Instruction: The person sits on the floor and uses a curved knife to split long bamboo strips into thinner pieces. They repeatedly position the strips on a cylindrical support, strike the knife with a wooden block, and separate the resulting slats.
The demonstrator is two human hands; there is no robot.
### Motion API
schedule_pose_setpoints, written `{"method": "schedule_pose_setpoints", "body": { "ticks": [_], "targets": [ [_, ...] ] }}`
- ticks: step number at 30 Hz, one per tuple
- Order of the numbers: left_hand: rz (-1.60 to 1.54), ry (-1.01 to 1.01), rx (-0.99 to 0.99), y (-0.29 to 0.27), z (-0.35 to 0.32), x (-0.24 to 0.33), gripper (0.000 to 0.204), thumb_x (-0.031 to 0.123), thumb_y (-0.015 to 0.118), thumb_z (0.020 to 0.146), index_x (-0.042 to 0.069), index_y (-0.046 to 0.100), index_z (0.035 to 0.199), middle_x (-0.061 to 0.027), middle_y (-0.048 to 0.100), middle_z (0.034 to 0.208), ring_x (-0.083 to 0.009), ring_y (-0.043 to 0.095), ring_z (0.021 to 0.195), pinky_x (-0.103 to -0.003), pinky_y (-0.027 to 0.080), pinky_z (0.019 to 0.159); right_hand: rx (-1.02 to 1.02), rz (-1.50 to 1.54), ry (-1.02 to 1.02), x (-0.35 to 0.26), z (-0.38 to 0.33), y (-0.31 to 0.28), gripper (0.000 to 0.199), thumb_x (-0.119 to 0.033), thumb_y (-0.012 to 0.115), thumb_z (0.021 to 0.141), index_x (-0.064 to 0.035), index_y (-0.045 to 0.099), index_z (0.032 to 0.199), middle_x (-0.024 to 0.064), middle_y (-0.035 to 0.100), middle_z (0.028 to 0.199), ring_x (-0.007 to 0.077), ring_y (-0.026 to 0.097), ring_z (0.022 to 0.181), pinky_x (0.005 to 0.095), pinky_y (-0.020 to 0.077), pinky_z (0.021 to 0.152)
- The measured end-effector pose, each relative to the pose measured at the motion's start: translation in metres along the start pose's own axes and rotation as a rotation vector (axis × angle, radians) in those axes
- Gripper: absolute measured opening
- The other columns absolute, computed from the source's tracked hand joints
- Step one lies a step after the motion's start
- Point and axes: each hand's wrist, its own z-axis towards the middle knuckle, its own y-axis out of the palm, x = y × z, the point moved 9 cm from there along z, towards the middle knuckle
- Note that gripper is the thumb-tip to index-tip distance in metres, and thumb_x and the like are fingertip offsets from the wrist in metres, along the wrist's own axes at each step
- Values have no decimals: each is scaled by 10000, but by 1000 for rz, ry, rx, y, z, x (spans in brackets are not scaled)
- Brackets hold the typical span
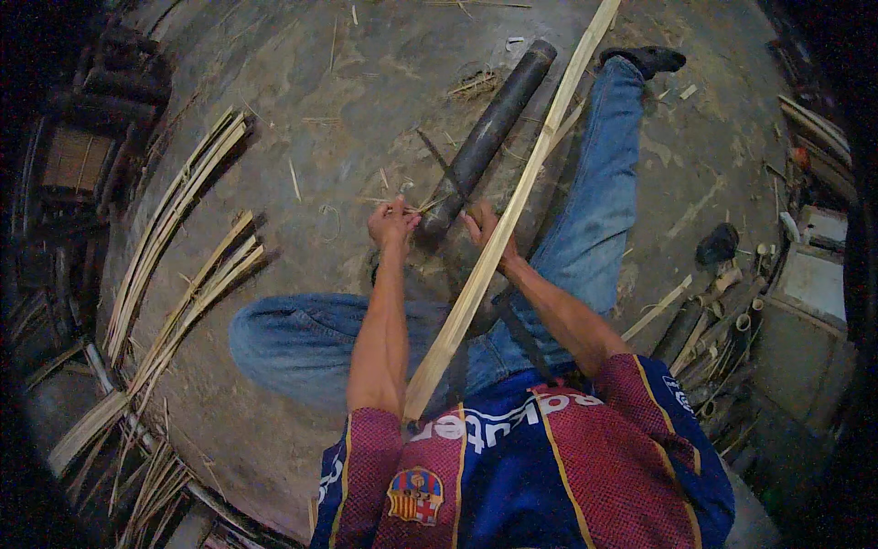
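- Thin pale strands (430,206) show mid-scene, pinched by the left hand (393,222), beside the near end of a dark cylinder (494,133).
- Right hand (479,226) sits partly behind a long pale slat (541,146); I can't tell what its fingers hold.

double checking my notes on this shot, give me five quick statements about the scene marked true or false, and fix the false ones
1. The right leg is stretched out. True.
2. The dark cylinder stands on end. False: it lies along the floor.
3. The long pale strip runs past the right hand. True.
4. The left hand is at the cylinder's far end. False: it is beside the near end.
5. Split strips lie at the left of the view. True.
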Motion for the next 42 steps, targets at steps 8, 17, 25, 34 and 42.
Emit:
{"method": "schedule_pose_setpoints", "body": {
  "ticks": [8,17,25,34,42],
  "targets": [
    [42,-19,3,-5,9,-7,222,156,683,867,-15,545,903,-156,628,797,-290,670,628,-393,619,572,69,6,-118,-25,-7,-12,333,-285,620,919,-24,417,957,152,487,638,266,491,551,425,391,528],
    [53,8,3,-5,13,-7,214,167,681,869,-8,558,885,-149,628,770,-270,669,620,-387,617,565,-49,3,29,-27,-7,-13,356,-297,578,929,-27,408,1088,175,562,858,361,579,787,459,473,670],
    [90,15,21,-2,3,2,240,195,691,860,-14,576,849,-153,629,740,-248,660,604,-365,611,538,-43,52,65,-13,-9,-6,296,-277,592,928,-42,437,1022,202,555,772,371,579,725,457,460,651],
    [75,71,32,-1,-1,17,245,197,664,884,-28,573,852,-111,623,753,-206,655,597,-318,589,531,-66,-25,-40,-12,-18,-1,368,-322,565,938,-3,472,1097,204,595,876,378,592,830,440,480,730],
    [2,154,-94,37,-23,78,273,228,664,893,-36,597,887,-104,631,822,-194,662,685,-311,588,597,543,597,306,61,-4,-43,455,-448,453,956,-12,539,1055,182,570,831,339,590,759,433,497,717]
  ]
}}
